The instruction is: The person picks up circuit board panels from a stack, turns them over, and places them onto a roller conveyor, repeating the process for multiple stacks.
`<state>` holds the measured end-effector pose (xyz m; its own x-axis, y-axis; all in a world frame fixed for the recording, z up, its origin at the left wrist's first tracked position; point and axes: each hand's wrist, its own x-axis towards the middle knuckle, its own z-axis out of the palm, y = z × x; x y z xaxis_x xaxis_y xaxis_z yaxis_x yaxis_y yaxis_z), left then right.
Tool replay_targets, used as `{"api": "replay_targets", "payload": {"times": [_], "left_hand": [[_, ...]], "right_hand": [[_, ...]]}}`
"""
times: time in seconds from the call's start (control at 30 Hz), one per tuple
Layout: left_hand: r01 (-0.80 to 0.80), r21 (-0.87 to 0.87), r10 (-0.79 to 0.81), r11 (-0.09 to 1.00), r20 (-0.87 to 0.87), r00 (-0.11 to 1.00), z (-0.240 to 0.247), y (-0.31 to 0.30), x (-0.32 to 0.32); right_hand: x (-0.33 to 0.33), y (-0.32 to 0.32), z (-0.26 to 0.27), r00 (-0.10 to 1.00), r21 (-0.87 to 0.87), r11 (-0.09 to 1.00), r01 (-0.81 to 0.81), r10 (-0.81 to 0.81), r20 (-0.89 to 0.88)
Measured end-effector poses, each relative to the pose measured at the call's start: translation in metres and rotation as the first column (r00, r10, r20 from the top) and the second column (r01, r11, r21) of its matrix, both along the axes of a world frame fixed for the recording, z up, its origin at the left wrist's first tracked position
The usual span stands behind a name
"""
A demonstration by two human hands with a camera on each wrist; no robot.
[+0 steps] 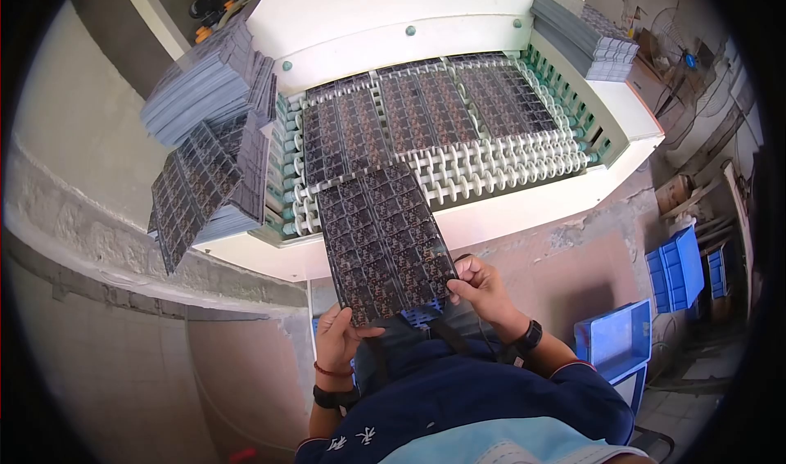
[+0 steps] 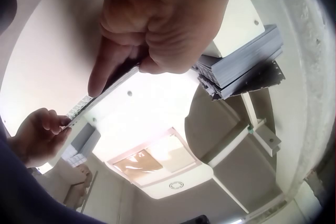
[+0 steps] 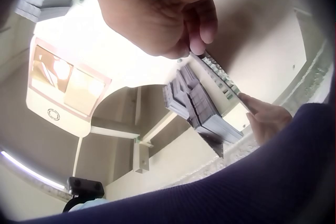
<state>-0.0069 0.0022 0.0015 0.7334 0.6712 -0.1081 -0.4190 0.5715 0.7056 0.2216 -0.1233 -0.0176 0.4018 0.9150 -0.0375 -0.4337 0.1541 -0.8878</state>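
Observation:
A dark circuit board panel (image 1: 385,243), gridded with copper-coloured patterns, is held in front of the body by both hands. My left hand (image 1: 334,341) pinches its near left corner between thumb and fingers. At the near right corner my right hand (image 1: 487,294) grips the edge, thumb on top. The panel's far end overlaps the front of the white roller conveyor (image 1: 499,165) in the head view. In both wrist views the panel shows nearly edge-on between the hands. More such panels (image 1: 430,108) lie side by side on the rollers farther back.
Grey stacks of panels (image 1: 205,87) stand left of the rollers, with a tilted dark panel (image 1: 196,185) on the nearer pile. Another stack (image 1: 585,38) sits at the back right. Blue plastic bins (image 1: 614,341) stand on the right, beyond the white machine's front edge (image 1: 532,222).

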Motion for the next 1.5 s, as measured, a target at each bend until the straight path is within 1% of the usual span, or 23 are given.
{"api": "replay_targets", "payload": {"times": [0.47,0.53,0.6,0.67,0.73,0.77,0.83,0.9,0.93,0.97,1.03,1.13,1.27,1.43,1.5], "left_hand": [[-0.015,-0.008,0.015,1.000,-0.018,1.000,0.001,-0.001,0.004],[-0.019,-0.018,0.019,1.000,-0.023,1.000,0.001,0.000,0.005],[-0.040,-0.019,0.039,0.999,-0.070,0.997,-0.001,0.002,0.004],[-0.057,-0.044,0.055,0.997,-0.043,0.998,-0.013,0.009,0.000],[-0.073,-0.068,0.072,0.995,-0.016,0.997,-0.012,0.013,-0.003],[-0.100,-0.068,0.097,0.993,-0.043,0.994,-0.008,0.016,-0.003],[-0.128,-0.069,0.123,0.989,-0.070,0.990,-0.006,0.022,-0.007],[-0.149,-0.057,0.145,0.987,-0.078,0.986,-0.010,0.032,-0.013],[-0.146,-0.058,0.143,0.988,-0.053,0.988,-0.012,0.035,-0.015],[-0.148,-0.061,0.145,0.987,-0.053,0.988,-0.011,0.038,-0.016],[-0.122,-0.042,0.117,0.992,-0.098,0.988,-0.008,0.045,-0.017],[-0.112,-0.067,0.106,0.992,-0.080,0.991,-0.008,0.055,-0.017],[-0.116,-0.037,0.113,0.993,-0.083,0.990,-0.005,0.062,-0.011],[-0.135,-0.026,0.133,0.991,-0.072,0.989,-0.004,0.071,-0.006],[-0.138,-0.032,0.136,0.990,-0.055,0.989,-0.009,0.074,-0.007]], "right_hand": [[0.001,0.000,-0.002,1.000,-0.011,1.000,-0.011,0.011,-0.007],[0.000,0.002,-0.001,1.000,-0.074,0.997,0.021,-0.023,-0.017],[0.002,0.002,-0.003,0.999,-0.094,0.995,0.041,-0.042,-0.008],[0.007,0.002,-0.003,0.998,-0.115,0.992,0.059,-0.060,0.000],[0.021,-0.003,-0.001,0.988,-0.125,0.980,0.156,-0.155,0.013],[0.028,-0.007,-0.001,0.988,-0.126,0.980,0.154,-0.154,0.014],[0.043,-0.018,-0.002,0.970,-0.113,0.964,0.239,-0.243,-0.023],[0.058,-0.030,-0.005,0.952,-0.109,0.947,0.303,-0.306,-0.007],[0.064,-0.035,-0.005,0.939,-0.113,0.933,0.341,-0.344,-0.002],[0.071,-0.041,-0.009,0.927,-0.086,0.925,0.370,-0.374,-0.036],[0.079,-0.047,-0.005,0.899,-0.088,0.897,0.433,-0.437,-0.036],[0.087,-0.046,-0.005,0.894,-0.068,0.894,0.444,-0.447,-0.041],[0.091,-0.030,-0.004,0.889,-0.056,0.888,0.455,-0.457,-0.029],[0.095,-0.013,-0.004,0.897,-0.010,0.903,0.430,-0.428,-0.112],[0.096,-0.012,-0.006,0.897,-0.013,0.902,0.431,-0.430,-0.106]]}}
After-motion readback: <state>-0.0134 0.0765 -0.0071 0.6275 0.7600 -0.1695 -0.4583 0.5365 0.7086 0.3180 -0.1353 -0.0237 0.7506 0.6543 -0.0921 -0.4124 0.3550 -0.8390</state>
